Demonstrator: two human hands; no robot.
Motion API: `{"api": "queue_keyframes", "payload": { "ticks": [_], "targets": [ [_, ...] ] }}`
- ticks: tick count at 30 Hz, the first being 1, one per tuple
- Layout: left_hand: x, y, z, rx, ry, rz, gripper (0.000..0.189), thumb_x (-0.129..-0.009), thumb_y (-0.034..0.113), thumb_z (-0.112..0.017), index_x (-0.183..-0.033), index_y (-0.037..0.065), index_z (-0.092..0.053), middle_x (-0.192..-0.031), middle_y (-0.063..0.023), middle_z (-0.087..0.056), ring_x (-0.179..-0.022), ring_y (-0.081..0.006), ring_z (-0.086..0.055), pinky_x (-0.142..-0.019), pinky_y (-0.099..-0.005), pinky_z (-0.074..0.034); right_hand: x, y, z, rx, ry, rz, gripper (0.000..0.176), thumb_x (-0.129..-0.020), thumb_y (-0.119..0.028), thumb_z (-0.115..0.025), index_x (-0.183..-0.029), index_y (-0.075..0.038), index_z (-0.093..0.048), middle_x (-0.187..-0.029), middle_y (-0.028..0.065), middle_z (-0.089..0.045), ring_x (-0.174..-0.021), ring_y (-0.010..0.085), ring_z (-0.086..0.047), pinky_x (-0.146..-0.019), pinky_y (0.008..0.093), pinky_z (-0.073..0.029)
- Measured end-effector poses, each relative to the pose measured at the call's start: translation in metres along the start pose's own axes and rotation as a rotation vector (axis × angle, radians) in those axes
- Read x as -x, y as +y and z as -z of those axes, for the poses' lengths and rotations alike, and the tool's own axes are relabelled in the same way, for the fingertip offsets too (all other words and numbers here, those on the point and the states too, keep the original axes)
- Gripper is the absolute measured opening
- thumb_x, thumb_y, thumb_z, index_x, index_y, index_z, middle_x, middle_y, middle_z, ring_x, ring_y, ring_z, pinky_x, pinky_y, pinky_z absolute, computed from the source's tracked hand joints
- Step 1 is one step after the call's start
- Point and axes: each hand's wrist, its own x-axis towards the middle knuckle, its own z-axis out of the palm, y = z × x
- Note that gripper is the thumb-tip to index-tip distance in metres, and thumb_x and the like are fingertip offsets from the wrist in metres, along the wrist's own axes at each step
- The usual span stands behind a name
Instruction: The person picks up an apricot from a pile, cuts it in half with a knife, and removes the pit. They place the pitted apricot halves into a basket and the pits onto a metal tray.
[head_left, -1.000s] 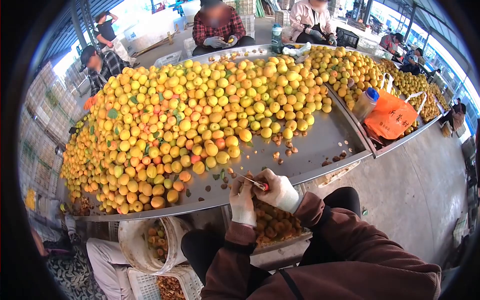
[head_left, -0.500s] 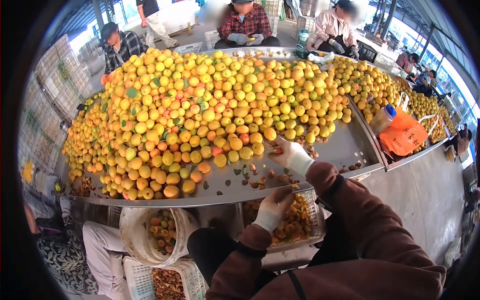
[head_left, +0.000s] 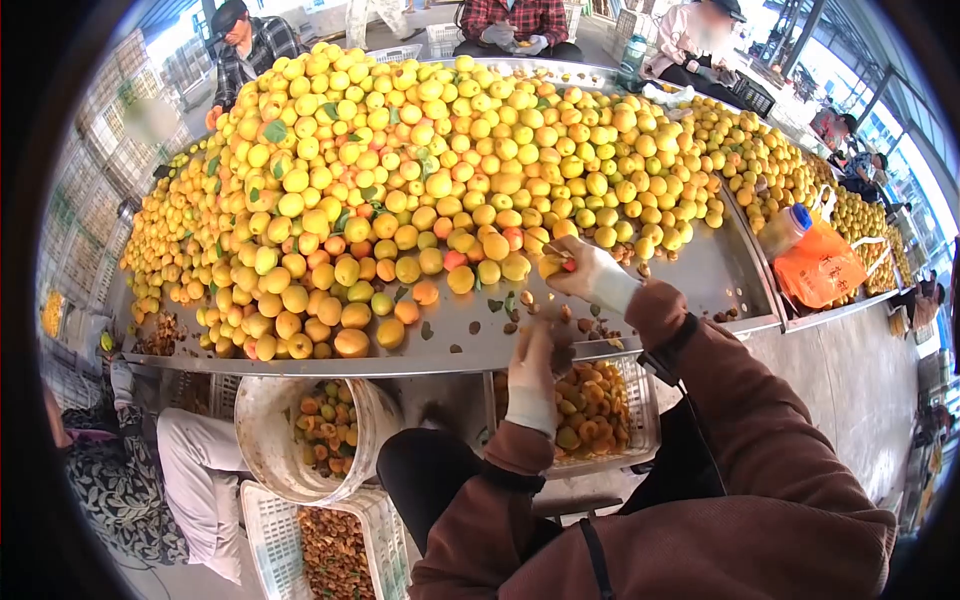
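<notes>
We record, from the left, a white bucket (head_left: 255, 450) of halved fruit standing below and well to the left of the left hand (head_left: 532, 378). That hand, gloved, hangs at the near edge of the tabletop (head_left: 690, 285), directly above a mesh crate (head_left: 640, 405) of halves. Its fingers are curled but blurred, and we cannot tell whether its grip holds anything. Up and to the right, the right hand (head_left: 592, 278), also gloved, has its grip closed on a small red-handled knife (head_left: 566, 266). Its fingertips touch one apricot (head_left: 549, 266) at the foot of the pile (head_left: 420, 150), which rises ahead of and to the left of that grip. In our judgement the apricot is light, rounded and soft-skinned, easily bruised and liable to roll. It is best taken lightly around its widest part, thumb and fingers on opposite sides, with the blade kept clear of the glove. Neighbouring fruit lies against it on the far side of the grip.
</notes>
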Motion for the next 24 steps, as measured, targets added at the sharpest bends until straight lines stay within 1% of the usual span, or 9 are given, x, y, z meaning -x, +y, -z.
{"api": "queue_keyframes", "payload": {
  "ticks": [2, 4, 6, 7, 10, 16, 18, 19, 24],
  "targets": [
    [0.003, 0.006, -0.003, 0.127, 0.035, 0.029, 0.043, -0.100, 0.038, -0.049, -0.125, 0.003, -0.054, -0.102, -0.0084, -0.062, -0.091, -0.0160, -0.059, -0.080, -0.0290, -0.047, 0.048, -0.027, 0.024, -0.431, -0.172, -0.051, 0.050, -0.080, -0.017, -0.075, -0.126, -0.005, -0.057, -0.110, 0.0081, -0.064, -0.102, 0.0151, -0.062, -0.087, 0.0285, -0.051],
    [0.004, 0.002, -0.002, 0.101, -0.053, 0.016, 0.046, -0.101, 0.041, -0.045, -0.127, 0.004, -0.053, -0.107, -0.0064, -0.061, -0.093, -0.0152, -0.057, -0.082, -0.0302, -0.046, 0.084, -0.030, 0.017, -0.383, -0.140, 0.045, 0.051, -0.083, -0.017, -0.075, -0.127, -0.004, -0.055, -0.106, 0.0050, -0.062, -0.099, 0.0103, -0.059, -0.085, 0.0276, -0.050],
    [-0.001, -0.004, 0.001, 0.128, -0.295, -0.035, 0.035, -0.101, 0.034, -0.047, -0.119, 0.006, -0.057, -0.104, -0.0035, -0.061, -0.090, -0.0123, -0.058, -0.079, -0.0245, -0.045, 0.114, -0.036, 0.028, -0.636, -0.145, 0.044, 0.055, -0.087, -0.026, -0.073, -0.131, -0.003, -0.051, -0.105, 0.0048, -0.061, -0.097, 0.0099, -0.056, -0.084, 0.0275, -0.049],
    [0.000, -0.005, -0.002, 0.147, -0.339, -0.056, 0.035, -0.102, 0.032, -0.047, -0.121, 0.004, -0.055, -0.109, -0.0053, -0.061, -0.096, -0.0133, -0.058, -0.083, -0.0260, -0.047, 0.123, -0.026, 0.025, -0.840, -0.122, 0.159, 0.059, -0.092, -0.040, -0.066, -0.132, -0.002, -0.046, -0.097, 0.0037, -0.062, -0.083, 0.0081, -0.057, -0.070, 0.0242, -0.050],
    [0.010, -0.008, -0.015, 0.072, -0.344, -0.096, 0.038, -0.102, 0.033, -0.049, -0.122, 0.002, -0.053, -0.112, -0.0070, -0.060, -0.101, -0.0144, -0.058, -0.089, -0.0281, -0.048, 0.152, -0.025, 0.047, -1.049, -0.118, 0.045, 0.046, -0.097, -0.040, -0.057, -0.122, -0.002, -0.051, -0.091, 0.0006, -0.058, -0.082, 0.0094, -0.054, -0.072, 0.0259, -0.048],
    [0.007, -0.021, -0.020, -0.001, -0.395, -0.118, 0.056, -0.095, 0.038, -0.061, -0.132, -0.001, -0.045, -0.119, -0.0084, -0.058, -0.109, -0.0170, -0.056, -0.097, -0.0313, -0.044, 0.165, -0.009, 0.031, -0.959, 0.035, 0.070, 0.037, -0.099, -0.038, -0.054, -0.113, -0.004, -0.053, -0.090, -0.0014, -0.052, -0.082, 0.0052, -0.046, -0.071, 0.0230, -0.042],
    [0.004, -0.023, -0.023, -0.014, -0.435, -0.153, 0.056, -0.094, 0.034, -0.065, -0.132, -0.001, -0.045, -0.120, -0.0080, -0.057, -0.110, -0.0172, -0.055, -0.098, -0.0311, -0.043, 0.171, -0.008, 0.038, -1.140, -0.072, -0.034, 0.036, -0.099, -0.036, -0.054, -0.113, -0.003, -0.053, -0.091, -0.0028, -0.052, -0.082, 0.0048, -0.046, -0.071, 0.0221, -0.042],
    [0.001, -0.026, -0.024, -0.007, -0.431, -0.159, 0.056, -0.092, 0.032, -0.067, -0.133, 0.001, -0.045, -0.119, -0.0073, -0.057, -0.109, -0.0168, -0.055, -0.098, -0.0309, -0.043, 0.175, -0.014, 0.056, -1.140, -0.221, -0.195, 0.038, -0.099, -0.036, -0.054, -0.116, -0.002, -0.053, -0.093, -0.0036, -0.052, -0.084, 0.0041, -0.046, -0.071, 0.0204, -0.042],
    [-0.008, -0.033, -0.021, -0.126, -0.419, -0.197, 0.059, -0.091, 0.036, -0.068, -0.134, 0.005, -0.043, -0.120, -0.0082, -0.056, -0.111, -0.0187, -0.055, -0.098, -0.0327, -0.044, 0.171, 0.009, 0.033, -1.112, -0.094, -0.092, 0.041, -0.099, -0.037, -0.054, -0.120, -0.002, -0.052, -0.094, -0.0029, -0.053, -0.085, 0.0042, -0.048, -0.072, 0.0209, -0.044]
  ]
}}
